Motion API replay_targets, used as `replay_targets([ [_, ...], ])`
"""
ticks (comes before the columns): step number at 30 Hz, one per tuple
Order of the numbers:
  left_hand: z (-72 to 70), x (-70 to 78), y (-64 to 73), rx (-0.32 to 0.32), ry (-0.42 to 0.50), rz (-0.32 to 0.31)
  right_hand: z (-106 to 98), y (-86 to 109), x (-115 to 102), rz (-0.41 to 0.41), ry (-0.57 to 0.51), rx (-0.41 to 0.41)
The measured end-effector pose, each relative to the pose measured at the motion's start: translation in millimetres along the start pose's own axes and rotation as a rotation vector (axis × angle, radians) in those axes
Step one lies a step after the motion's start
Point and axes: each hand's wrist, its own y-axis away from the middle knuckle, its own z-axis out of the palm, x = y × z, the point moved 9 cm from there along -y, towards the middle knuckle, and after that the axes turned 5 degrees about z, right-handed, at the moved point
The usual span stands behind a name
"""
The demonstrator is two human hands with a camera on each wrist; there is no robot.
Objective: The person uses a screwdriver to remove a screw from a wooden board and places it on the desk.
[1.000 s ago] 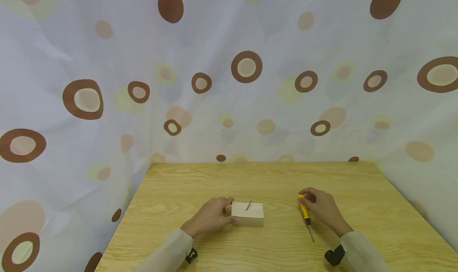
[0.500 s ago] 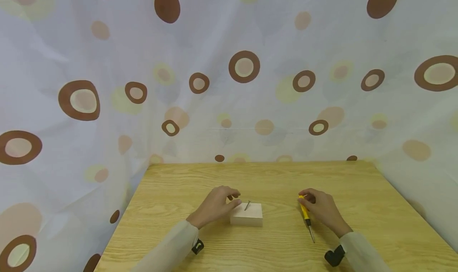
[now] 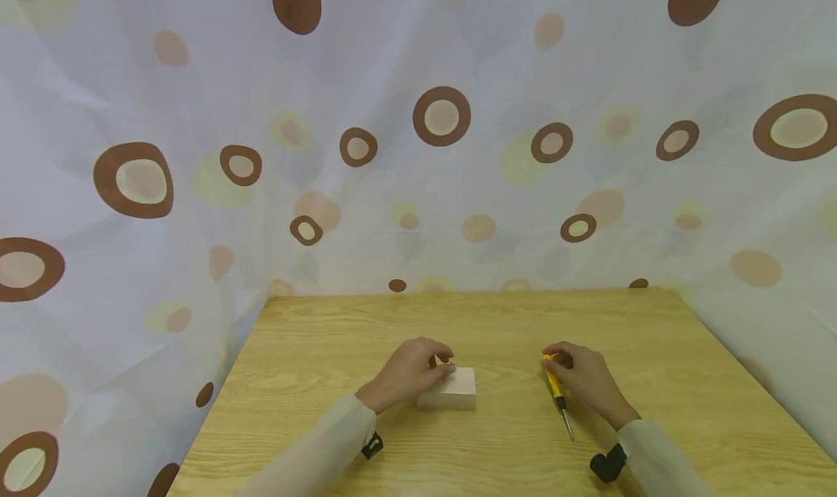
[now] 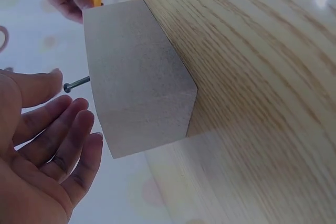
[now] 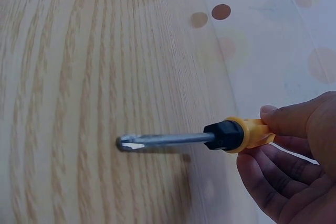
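A pale wooden block (image 3: 461,386) lies on the table with a metal screw (image 4: 79,83) standing up from its top face. My left hand (image 3: 408,372) is over the block's left part. In the left wrist view its thumb and forefinger lie on either side of the screw head, with a small gap visible. The other fingers are loosely bent beside the block. My right hand (image 3: 582,377), to the right, pinches the yellow handle of a screwdriver (image 3: 557,393) between thumb and fingers. Its metal shaft points down toward the near side, and its cross-shaped tip (image 5: 126,142) shows in the right wrist view.
The wood-grain table (image 3: 327,330) reaches back to a pale curtain (image 3: 392,192) with brown and tan circles, which also hangs along both sides. Black wrist cameras sit below each cuff, the left camera (image 3: 373,445) and the right camera (image 3: 608,463).
My left hand has let go of the block's left side, lifted, and moved right to the screw. The right hand has kept its hold on the screwdriver, almost still.
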Motion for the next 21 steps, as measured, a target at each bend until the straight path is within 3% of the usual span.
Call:
replay_targets([
  [10, 6.1, 4.2, -5.6, -0.029, -0.049, 0.012, -0.4, -2.7, 0.0, -0.003, 0.0, 0.003],
  [21, 4.5, 7.2, -6.4, -0.005, -0.089, 0.045, -1.6, -1.6, -2.1, 0.004, -0.005, 0.001],
])
